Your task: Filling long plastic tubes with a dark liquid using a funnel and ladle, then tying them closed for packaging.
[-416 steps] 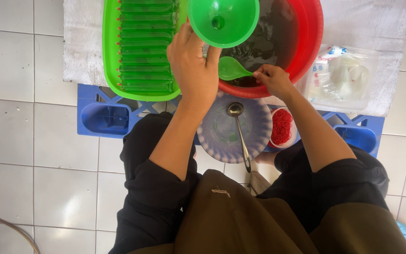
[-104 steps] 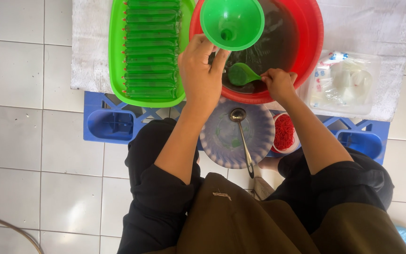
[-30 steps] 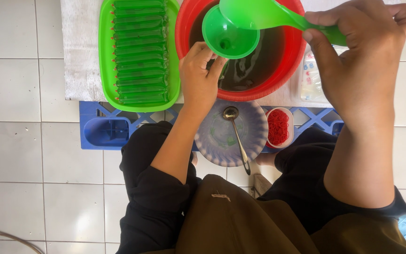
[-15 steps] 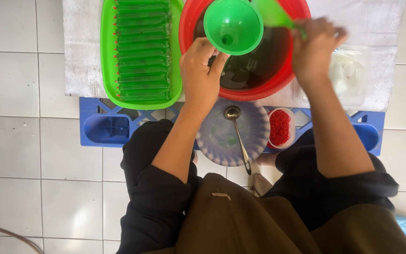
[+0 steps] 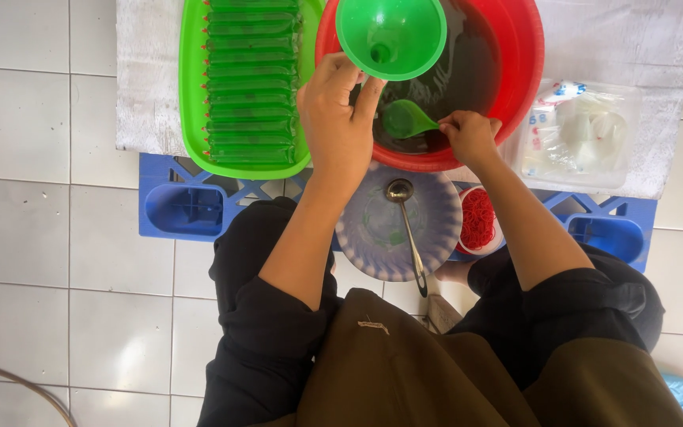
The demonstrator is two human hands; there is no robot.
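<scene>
The left hand (image 5: 337, 119) is closed under the green funnel (image 5: 391, 35), gripping its spout over the red basin (image 5: 527, 55) at about 12 o'clock. The right hand (image 5: 470, 136) has its grip shut on the handle of a small green scoop (image 5: 405, 119) dipped in the basin's dark liquid. At 10 o'clock a green tray (image 5: 191, 95) carries filled green tubes (image 5: 250, 79). Below the hands, a spoon (image 5: 405, 213) lies in a patterned plate (image 5: 436, 237).

White tiled floor (image 5: 25, 237): white cloth (image 5: 148, 87) at 12 o'clock, blue plastic crate (image 5: 183, 202) just below it toward centre.
</scene>
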